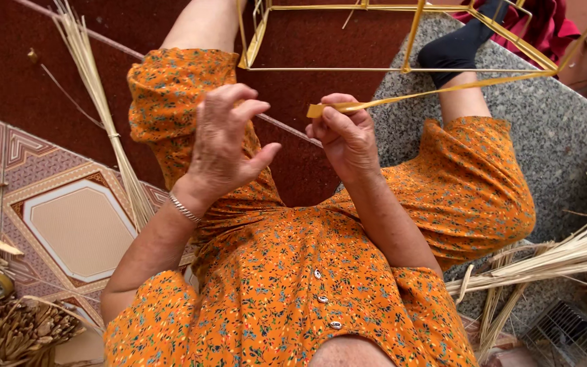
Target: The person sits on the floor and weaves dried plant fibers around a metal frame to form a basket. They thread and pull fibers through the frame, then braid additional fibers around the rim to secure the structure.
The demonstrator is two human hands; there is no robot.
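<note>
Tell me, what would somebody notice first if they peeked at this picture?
Probably the bright orange flowered dress filling the middle. Just above it, the right hand pinches a flat yellow strip that runs up to a yellow strip frame at the top, while the left hand hangs open beside it. Bundles of pale straw lie at the right.

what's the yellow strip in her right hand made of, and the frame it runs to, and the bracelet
Yellow strip: likely plastic strapping, being flat, glossy and even in width and colour, pinched in the right hand. Frame: thin straight bars wrapped in the same yellow band; the core is hidden. Bracelet on the left hand's wrist: silvery, shiny metal links, it seems.
</note>
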